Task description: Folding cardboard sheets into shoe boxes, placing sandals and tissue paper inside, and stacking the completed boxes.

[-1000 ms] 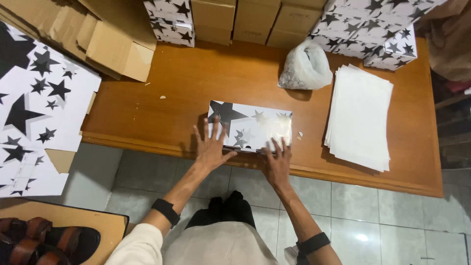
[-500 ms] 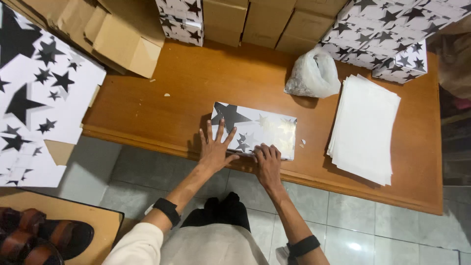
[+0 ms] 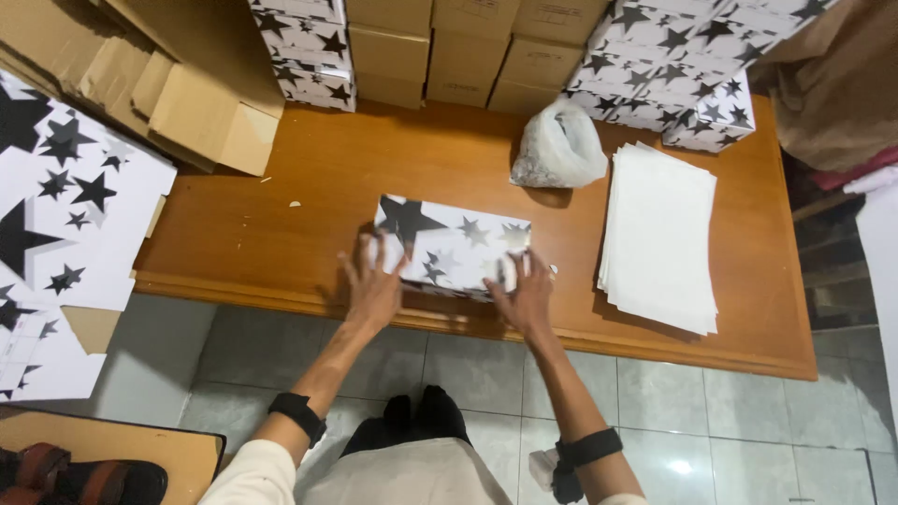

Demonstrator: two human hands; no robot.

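Wooden desk [image 3: 281, 215], seen from above, with the star-printed wrapped box [image 3: 454, 245] lying flat near its front edge, between a stack of white paper sheets [image 3: 659, 234] and open cardboard cartons [image 3: 187, 84]. A knotted clear plastic bag [image 3: 559, 147] sits just behind it. Compared with a second ago, both hands have slid outward to the box's near corners: left hand [image 3: 372, 290] spread open on the left end, right hand [image 3: 526, 297] flat against the right end (fingers extended, neither grip closed on anything). The wrapping appears to be getting pressed down at the sides.
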